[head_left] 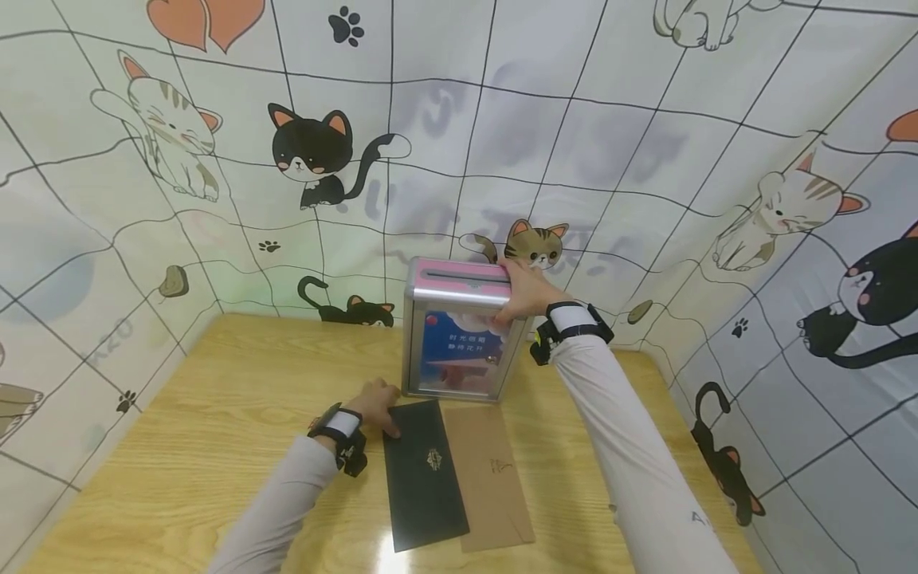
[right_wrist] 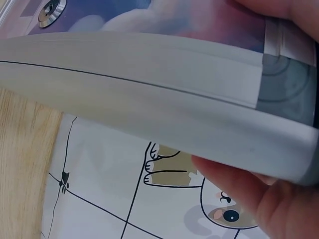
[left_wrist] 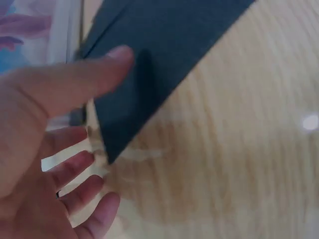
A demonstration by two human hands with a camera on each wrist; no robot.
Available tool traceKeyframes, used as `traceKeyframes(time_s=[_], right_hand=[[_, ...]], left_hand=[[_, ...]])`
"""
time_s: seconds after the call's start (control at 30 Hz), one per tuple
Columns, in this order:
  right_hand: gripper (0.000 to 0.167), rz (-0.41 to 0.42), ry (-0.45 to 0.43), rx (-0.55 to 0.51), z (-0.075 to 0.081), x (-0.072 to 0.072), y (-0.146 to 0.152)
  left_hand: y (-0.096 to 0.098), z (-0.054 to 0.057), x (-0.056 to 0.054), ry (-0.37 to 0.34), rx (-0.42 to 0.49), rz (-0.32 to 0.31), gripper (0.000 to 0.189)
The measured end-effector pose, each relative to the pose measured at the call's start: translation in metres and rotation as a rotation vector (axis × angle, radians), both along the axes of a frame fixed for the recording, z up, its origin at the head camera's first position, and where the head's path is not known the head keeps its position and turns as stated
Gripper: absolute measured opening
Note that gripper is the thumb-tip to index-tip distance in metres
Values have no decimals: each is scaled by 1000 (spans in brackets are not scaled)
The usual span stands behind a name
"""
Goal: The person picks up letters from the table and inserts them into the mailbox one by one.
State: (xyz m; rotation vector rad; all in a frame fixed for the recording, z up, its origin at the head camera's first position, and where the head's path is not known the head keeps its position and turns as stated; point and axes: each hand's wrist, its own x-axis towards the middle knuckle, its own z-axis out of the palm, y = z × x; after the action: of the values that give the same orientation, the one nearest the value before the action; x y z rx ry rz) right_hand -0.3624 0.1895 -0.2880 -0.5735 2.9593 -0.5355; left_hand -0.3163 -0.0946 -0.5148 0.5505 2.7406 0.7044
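Note:
An aluminium-framed suggestion box (head_left: 459,319) with a pink slotted top and a clear front stands upright on the table. My right hand (head_left: 529,288) grips its upper right corner, and in the right wrist view thumb and fingers lie on either side of the box's side panel (right_wrist: 139,69). In front of the box lies a black envelope (head_left: 423,486) with a small emblem, partly over a brown envelope (head_left: 491,478). At the black envelope's upper left corner is my left hand (head_left: 373,405), its thumb over the envelope and its fingers spread beside the edge.
The wooden table (head_left: 272,375) extends to both sides of the box. Behind it hangs a white cloth (head_left: 445,143) with grid lines and cartoon cats. A small round lock (right_wrist: 52,12) sits on the box front.

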Motion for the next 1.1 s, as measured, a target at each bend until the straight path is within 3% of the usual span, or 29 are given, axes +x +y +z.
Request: traceKeyframes(time_s=[0.17, 0.43, 0.63, 0.73, 0.9, 1.1], right_hand=[[109, -6, 11, -6, 0, 1, 2], [108, -13, 21, 8, -2, -1, 2], [109, -17, 28, 18, -3, -2, 1], [108, -18, 27, 22, -3, -2, 1], [107, -20, 20, 21, 0, 0, 1], [107, -22, 19, 18, -1, 0, 0]], left_hand=[[3, -10, -1, 11, -13, 13, 68], [9, -4, 3, -55, -12, 23, 54], [12, 8, 11, -30, -30, 8, 50], [14, 9, 13, -18, -37, 12, 56], [17, 0, 13, -3, -65, 51, 78], [21, -3, 13, -7, -124, 89, 82]])
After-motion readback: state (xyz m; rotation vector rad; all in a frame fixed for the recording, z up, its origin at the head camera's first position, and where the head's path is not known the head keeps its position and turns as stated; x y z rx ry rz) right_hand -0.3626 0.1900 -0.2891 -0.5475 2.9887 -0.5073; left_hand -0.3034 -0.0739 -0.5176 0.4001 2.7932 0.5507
